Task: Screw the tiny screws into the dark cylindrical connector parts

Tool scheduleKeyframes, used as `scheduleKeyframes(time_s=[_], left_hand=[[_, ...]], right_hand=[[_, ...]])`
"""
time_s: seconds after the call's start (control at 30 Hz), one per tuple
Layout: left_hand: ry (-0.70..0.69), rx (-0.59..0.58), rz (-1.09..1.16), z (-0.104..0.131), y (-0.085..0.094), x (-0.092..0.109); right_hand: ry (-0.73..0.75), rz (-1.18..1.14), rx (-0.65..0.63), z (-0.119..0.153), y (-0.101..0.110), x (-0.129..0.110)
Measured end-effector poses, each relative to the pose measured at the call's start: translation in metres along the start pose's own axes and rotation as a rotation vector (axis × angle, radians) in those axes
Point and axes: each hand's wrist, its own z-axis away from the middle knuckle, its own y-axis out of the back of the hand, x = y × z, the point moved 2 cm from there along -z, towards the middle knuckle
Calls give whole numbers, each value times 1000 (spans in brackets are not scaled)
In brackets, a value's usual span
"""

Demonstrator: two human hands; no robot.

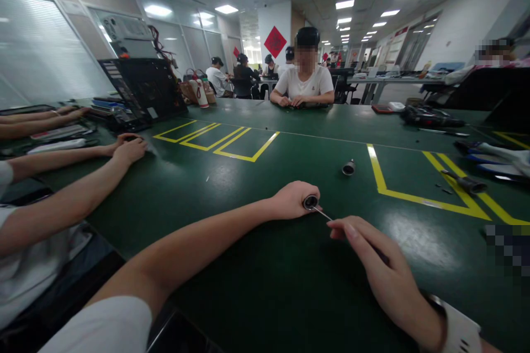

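Observation:
My left hand is closed around a small round metal housing, its hollow open end turned toward me. My fingers hide most of its body. In my right hand is a thin screwdriver, pinched along its bright metal shaft. Part of a dark handle shows under the palm. The shaft's far end reaches the housing's open mouth; whether it touches the inside, I cannot tell. Beyond my hands, a dark metal piece with a narrow tip rests on the green table.
Yellow tape marks the table. At right lie a metal part with a shaft, small dark bits and blue-and-white items. A co-worker's hands are at left, near a black equipment case. Another person sits opposite.

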Motion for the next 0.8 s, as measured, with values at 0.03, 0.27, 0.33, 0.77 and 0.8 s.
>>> scheduleKeyframes(time_s=[0.03,0.27,0.33,0.77,0.8], left_hand=[[-6,-5,8,0,-1,0],[-51,4,21,3,-1,5],[-81,1,13,3,0,8],[-67,-33,17,4,1,9],[-33,-40,2,3,1,9]], right_hand=[[1,20,7,0,0,0],[-32,133,9,0,-3,5],[-55,110,-6,-1,-3,7],[-427,-555,52,-12,4,21],[-418,-546,61,-11,3,22]])
